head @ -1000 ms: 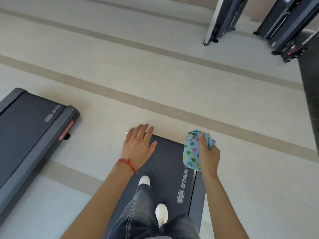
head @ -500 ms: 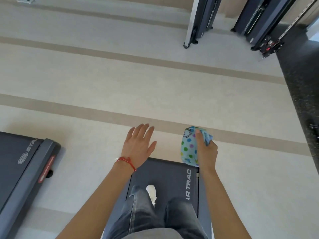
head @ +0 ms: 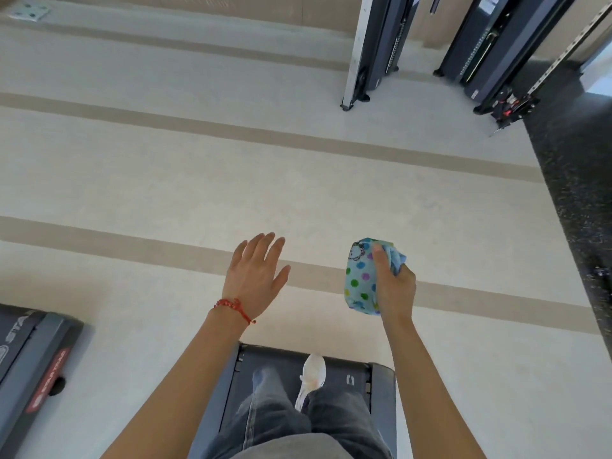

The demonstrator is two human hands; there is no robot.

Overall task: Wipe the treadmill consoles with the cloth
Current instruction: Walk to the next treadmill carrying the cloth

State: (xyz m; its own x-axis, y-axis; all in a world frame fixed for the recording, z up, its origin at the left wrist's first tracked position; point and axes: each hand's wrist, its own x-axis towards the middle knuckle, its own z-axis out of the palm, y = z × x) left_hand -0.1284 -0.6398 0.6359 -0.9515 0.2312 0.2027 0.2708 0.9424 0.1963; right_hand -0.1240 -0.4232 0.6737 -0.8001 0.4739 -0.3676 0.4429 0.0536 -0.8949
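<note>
Stepping forward has slid the treadmill deck (head: pixel 334 366) lower in view, so both hands now hang over the pale floor (head: pixel 165 180). Right hand (head: pixel 394 286) grips the bunched cloth (head: pixel 359 279), fingers curled round it; left hand (head: pixel 255 276) is spread flat, holding nothing. Soft, light and limp, the cloth should handle best wadded in the palm. It is light blue with coloured dots and a cartoon print. No console is in sight.
</note>
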